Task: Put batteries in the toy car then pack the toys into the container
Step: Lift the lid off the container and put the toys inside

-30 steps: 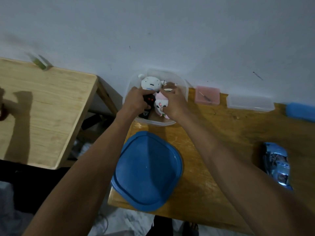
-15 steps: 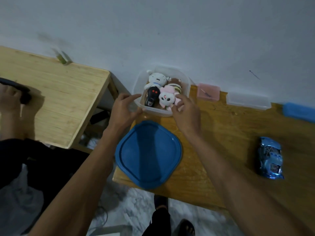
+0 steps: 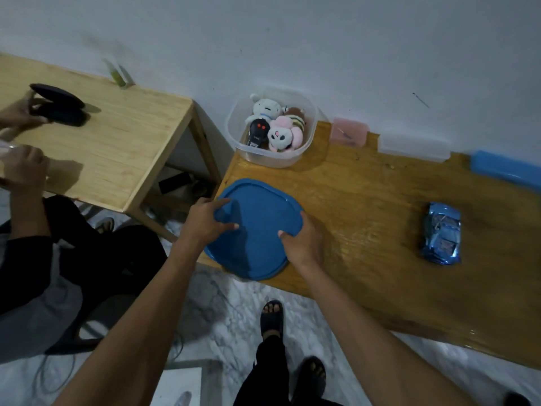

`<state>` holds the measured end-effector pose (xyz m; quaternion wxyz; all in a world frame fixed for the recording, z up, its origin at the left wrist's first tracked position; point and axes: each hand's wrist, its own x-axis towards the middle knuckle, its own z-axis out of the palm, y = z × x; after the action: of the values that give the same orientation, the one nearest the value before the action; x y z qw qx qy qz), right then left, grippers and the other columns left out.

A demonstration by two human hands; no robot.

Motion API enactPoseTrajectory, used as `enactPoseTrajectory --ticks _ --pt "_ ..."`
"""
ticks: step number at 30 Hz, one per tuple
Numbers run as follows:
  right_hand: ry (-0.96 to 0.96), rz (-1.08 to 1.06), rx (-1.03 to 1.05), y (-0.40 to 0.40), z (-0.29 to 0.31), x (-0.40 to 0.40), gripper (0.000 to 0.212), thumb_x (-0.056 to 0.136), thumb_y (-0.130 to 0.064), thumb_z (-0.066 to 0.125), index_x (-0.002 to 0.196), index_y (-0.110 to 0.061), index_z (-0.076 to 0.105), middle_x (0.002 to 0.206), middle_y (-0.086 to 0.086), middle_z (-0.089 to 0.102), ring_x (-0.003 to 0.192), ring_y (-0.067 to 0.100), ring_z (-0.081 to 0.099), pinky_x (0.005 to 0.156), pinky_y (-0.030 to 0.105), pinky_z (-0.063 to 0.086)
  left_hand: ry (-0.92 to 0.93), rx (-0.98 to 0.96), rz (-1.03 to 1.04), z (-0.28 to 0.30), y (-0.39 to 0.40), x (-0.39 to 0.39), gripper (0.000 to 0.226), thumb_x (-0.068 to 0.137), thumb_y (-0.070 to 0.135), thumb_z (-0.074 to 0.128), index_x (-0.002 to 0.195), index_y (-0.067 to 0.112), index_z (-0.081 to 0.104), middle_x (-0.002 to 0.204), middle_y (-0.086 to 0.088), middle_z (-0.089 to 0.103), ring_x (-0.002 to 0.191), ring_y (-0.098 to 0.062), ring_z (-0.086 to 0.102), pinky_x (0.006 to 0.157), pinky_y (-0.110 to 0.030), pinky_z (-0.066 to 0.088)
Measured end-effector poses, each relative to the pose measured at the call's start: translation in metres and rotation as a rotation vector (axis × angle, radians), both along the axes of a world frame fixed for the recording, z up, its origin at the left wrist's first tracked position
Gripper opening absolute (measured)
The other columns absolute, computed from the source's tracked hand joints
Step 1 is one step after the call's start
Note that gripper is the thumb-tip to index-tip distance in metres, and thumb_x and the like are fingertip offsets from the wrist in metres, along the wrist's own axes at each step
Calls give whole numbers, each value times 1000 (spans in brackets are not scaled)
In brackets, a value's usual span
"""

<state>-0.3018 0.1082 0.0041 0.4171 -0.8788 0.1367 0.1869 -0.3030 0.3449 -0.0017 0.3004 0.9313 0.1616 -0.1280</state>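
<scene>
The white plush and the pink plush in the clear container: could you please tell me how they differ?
The white plush lies nearer the wall; the pink plush lies nearer the table's front. The white plush shows a blue neck band; the pink plush shows pink ears around a white face. Both rest inside the clear container, touching.

Dim bluish light, soft shadows, wide-angle edge distortion

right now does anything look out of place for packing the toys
Yes: the blue toy car sits alone on the table, outside the clear container, while both hands grip the blue lid.
</scene>
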Motion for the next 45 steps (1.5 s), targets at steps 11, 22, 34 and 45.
enactPoseTrajectory --ticks 11,22,34,45 --pt "-80 136 -50 -21 42 -9 103 83 -36 81 162 -25 15 168 -3 12 152 23 21 110 37 40 -192 -1 109 23 -34 -33 112 44 88 72 140 32 60 124 -12 42 119 -34 42 107 -46 43" --pt "-286 107 -178 4 88 99 109 80 -43 82 162 -29 11 168 -7 4 146 25 34 100 42 51 -374 63 36 82 -22 77 99 65 72 79 147 23 53 135 -14 37 126 -36 38 109 -47 42" --pt "-221 86 -381 41 59 232 112 77 -55 79 161 -23 13 165 3 16 148 34 25 113 48 40 -325 141 -19 61 2 212 96 73 72 74 150 20 50 136 -14 40 126 -36 40 105 -49 42" --pt "-158 156 -393 35 44 248 103 82 -60 71 161 -23 16 168 -1 7 152 34 8 121 45 22 -349 6 -3 29 6 223 93 76 65 76 147 10 52 140 -14 34 130 -33 36 110 -42 42"
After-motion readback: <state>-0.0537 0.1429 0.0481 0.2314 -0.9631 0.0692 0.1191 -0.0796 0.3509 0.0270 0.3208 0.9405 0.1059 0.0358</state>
